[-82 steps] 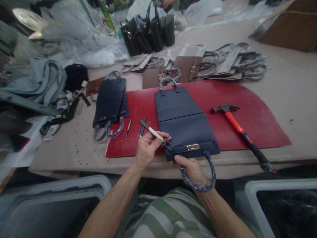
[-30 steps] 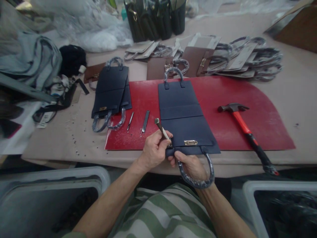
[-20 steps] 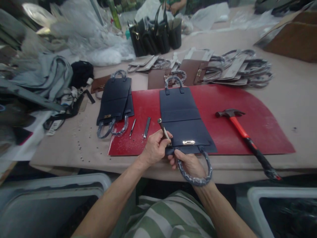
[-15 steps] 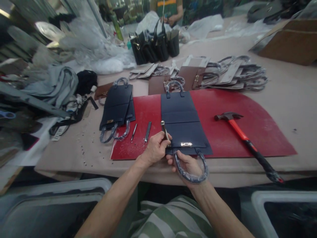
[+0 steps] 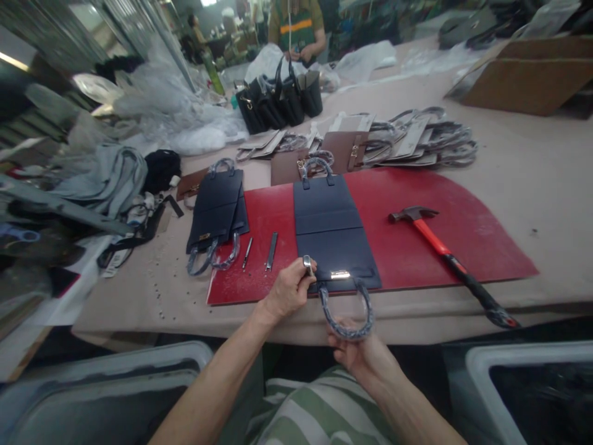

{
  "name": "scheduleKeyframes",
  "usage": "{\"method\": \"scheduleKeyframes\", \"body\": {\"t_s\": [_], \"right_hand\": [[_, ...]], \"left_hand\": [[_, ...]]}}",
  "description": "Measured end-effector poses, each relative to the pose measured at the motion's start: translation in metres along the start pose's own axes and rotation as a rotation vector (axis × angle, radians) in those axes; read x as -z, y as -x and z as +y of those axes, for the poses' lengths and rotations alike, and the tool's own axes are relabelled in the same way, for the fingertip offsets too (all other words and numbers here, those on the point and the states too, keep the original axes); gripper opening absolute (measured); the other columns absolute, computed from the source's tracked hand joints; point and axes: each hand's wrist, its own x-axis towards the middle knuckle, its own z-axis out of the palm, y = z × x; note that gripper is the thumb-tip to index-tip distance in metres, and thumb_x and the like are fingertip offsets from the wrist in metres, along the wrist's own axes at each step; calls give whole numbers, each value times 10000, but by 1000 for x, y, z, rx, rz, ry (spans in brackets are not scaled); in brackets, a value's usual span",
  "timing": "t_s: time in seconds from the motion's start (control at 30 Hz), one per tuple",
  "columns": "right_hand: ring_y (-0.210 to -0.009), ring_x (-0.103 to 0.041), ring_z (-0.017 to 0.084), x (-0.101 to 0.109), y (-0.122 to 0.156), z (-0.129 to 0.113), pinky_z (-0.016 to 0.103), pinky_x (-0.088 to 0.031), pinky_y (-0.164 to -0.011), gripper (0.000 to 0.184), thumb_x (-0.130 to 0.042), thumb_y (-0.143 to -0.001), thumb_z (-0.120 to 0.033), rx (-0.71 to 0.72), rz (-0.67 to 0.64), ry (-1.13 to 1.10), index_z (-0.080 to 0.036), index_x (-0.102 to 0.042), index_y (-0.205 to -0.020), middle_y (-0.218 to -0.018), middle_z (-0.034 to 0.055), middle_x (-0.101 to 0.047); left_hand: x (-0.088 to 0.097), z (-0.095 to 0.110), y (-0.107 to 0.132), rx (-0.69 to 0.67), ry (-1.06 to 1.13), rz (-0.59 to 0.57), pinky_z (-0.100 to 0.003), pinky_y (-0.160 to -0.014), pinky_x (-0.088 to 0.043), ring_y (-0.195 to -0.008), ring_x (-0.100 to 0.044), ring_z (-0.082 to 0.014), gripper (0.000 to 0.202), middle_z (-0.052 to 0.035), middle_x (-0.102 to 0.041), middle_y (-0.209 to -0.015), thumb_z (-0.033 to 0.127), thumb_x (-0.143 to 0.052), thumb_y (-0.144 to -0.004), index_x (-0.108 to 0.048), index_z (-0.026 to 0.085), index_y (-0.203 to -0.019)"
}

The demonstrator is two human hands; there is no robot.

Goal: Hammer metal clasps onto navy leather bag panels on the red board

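A flat navy leather bag panel (image 5: 331, 228) lies on a red cutting mat (image 5: 417, 204), with a gold clasp (image 5: 340, 274) near its front edge. My left hand (image 5: 290, 289) is closed on a metal punch tool (image 5: 308, 265), standing upright at the panel's near left corner. My right hand (image 5: 359, 349) sits below the table edge, fingers loosely spread, touching the plastic-wrapped handle (image 5: 345, 309) that hangs off the panel.
A red-handled hammer (image 5: 445, 256) lies on the mat to the right. Two small metal tools (image 5: 271, 250) and stacked navy panels (image 5: 215, 207) lie left. Brown and grey panels (image 5: 398, 136), black bags (image 5: 278, 99), a cardboard box (image 5: 523, 80) and another person (image 5: 296, 31) are farther back.
My left hand has stood the punch upright at the panel's corner. My right hand has let go of the handle's base and dropped below the table edge. The view tilted up.
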Motion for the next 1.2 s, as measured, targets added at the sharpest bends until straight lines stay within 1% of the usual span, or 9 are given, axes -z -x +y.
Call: {"method": "scheduleKeyframes", "body": {"t_s": [0.17,0.37,0.47,0.57,0.63,0.8,0.93,1.03,1.2], "right_hand": [[-491,-555,136,45,50,-49,250,-411,-446,367,-694,-750,-503,89,116,587,-152,-686,-853,-718,62,-670],[-925,-623,307,80,52,-173,422,-456,-783,294,-569,-827,-370,983,767,1582,-163,-642,-1022,-1055,202,-662],[-757,-587,284,89,31,-213,408,-396,-649,160,-583,-842,-346,1023,866,1891,-187,-592,-851,-901,201,-636],[-491,-462,187,90,15,-234,348,-317,-515,236,-616,-765,-282,932,815,1913,-258,-438,-613,-583,54,-520],[-434,-426,168,87,9,-239,328,-300,-478,275,-616,-727,-277,789,699,1768,-273,-392,-567,-507,19,-463],[-451,-402,150,70,9,-222,302,-310,-451,121,-564,-703,-363,385,134,958,-251,-522,-723,-604,17,-463],[-404,-258,106,33,25,-188,245,-224,-399,225,-562,-743,-442,407,209,750,-259,-431,-733,-577,-67,-306],[-385,-320,123,-4,53,-172,253,-247,-373,353,-486,-837,-611,568,320,933,-261,-469,-793,-564,-48,-393],[-390,-429,159,-46,89,-154,293,-284,-438,412,-372,-944,-618,1257,352,1587,-274,-453,-732,-492,-11,-468]], "left_hand": [[0,-1,1,20,33,-13,-343,-906,-553,-1003,-673,-202,190,-91,-676,-1045,91,-528,-895,-581,185,-1052],[-1,3,2,89,70,-3,-364,-935,-541,-1020,-671,-209,177,-102,-690,-1059,92,-535,-882,-596,173,-1027],[-2,4,2,104,77,-4,-365,-934,-538,-1006,-669,-212,179,-103,-689,-1053,90,-537,-876,-599,170,-1024],[-3,3,2,103,76,-12,-361,-930,-536,-997,-664,-214,173,-104,-682,-1044,95,-533,-883,-601,167,-1024],[-4,3,2,101,64,-20,-354,-918,-536,-986,-659,-216,163,-101,-675,-1033,101,-535,-883,-604,168,-1015],[-4,4,0,101,62,-5,-335,-899,-530,-965,-648,-214,165,-90,-659,-998,95,-536,-868,-605,169,-997],[-4,7,-1,98,72,0,-327,-881,-524,-932,-644,-206,173,-83,-656,-975,69,-524,-858,-600,171,-975],[-4,7,0,108,89,5,-328,-884,-520,-934,-640,-206,152,-83,-658,-978,82,-533,-868,-600,174,-970],[-5,5,1,125,87,1,-331,-887,-523,-942,-643,-207,144,-84,-662,-990,90,-541,-870,-604,176,-966]]}}
